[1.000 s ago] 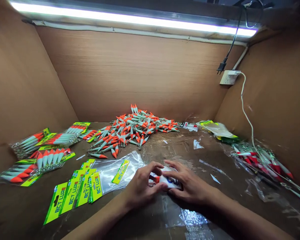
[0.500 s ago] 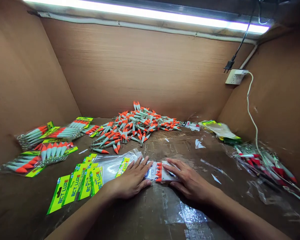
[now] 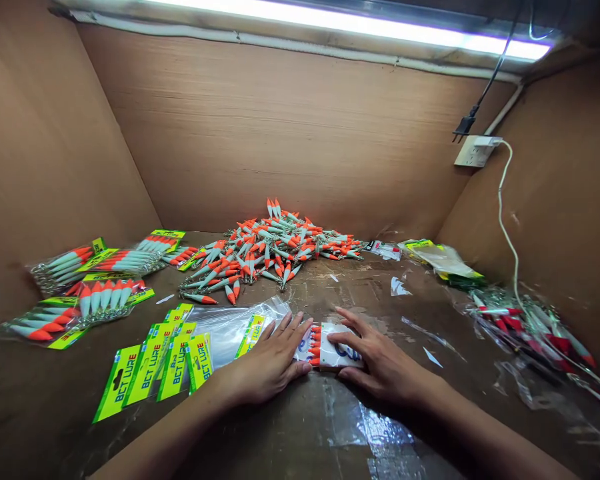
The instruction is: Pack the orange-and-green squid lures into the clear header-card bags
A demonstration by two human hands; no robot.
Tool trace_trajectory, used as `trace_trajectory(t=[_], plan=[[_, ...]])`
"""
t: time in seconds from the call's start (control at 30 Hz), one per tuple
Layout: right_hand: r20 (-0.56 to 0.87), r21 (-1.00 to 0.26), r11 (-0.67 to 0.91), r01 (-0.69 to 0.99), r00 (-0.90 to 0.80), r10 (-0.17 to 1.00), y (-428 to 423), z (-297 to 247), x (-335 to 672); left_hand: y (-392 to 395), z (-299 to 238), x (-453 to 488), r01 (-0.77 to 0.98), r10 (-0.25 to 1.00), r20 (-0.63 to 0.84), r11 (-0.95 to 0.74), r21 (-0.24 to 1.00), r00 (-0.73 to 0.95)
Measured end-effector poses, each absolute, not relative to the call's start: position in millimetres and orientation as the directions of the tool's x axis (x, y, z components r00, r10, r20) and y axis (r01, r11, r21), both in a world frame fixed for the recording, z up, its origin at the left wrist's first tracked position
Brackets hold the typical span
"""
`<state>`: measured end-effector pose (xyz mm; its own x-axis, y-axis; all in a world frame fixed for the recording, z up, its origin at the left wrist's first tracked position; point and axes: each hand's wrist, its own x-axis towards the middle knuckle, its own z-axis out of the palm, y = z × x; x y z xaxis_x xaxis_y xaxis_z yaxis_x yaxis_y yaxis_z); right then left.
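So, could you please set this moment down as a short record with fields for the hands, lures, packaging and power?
Left hand: palm down, fingers spread
Right hand: fingers on a white printed block
Between the hands: a row of orange tips at the block's left end
Loose lures: orange and pale, heaped at the back
Bagged lures: at far left, with yellow-green cards
Clear bags: left of centre, "BCT LURE" headers fanned out
Power: white cable in the wall socket; black plug hanging loose
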<state>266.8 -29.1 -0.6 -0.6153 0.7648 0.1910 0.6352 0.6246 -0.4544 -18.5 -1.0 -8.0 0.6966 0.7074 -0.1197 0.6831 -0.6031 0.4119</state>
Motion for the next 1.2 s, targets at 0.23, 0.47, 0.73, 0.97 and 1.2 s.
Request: trace_trajectory(t=[0.23,0.47,0.73,0.97,1.2], plan=[[0.251,-0.523,0.623,0.582,-0.594,0.765,-23,-10,274,1,-11,-20,0.654,0.702,-0.071,-0.615,0.44,0.709],[0.241,-0.518,0.612,0.597,-0.585,0.775,-20,-12,270,2,2,-23,0.689,0.714,-0.16,-0.552,0.469,0.682],[0.264,-0.475,0.669,0.572,-0.632,0.728,-19,-14,268,2,7,-16,0.671,0.68,-0.184,-0.571,0.473,0.709],[0.357,-0.541,0.683,0.491,-0.601,0.715,-14,-21,270,29,12,27,0.677,0.649,-0.214,-0.644,0.357,0.73],[0.511,-0.533,0.733,0.423,-0.529,0.677,-23,-7,274,31,1,68,0.604,0.637,-0.007,-0.728,0.326,0.771]])
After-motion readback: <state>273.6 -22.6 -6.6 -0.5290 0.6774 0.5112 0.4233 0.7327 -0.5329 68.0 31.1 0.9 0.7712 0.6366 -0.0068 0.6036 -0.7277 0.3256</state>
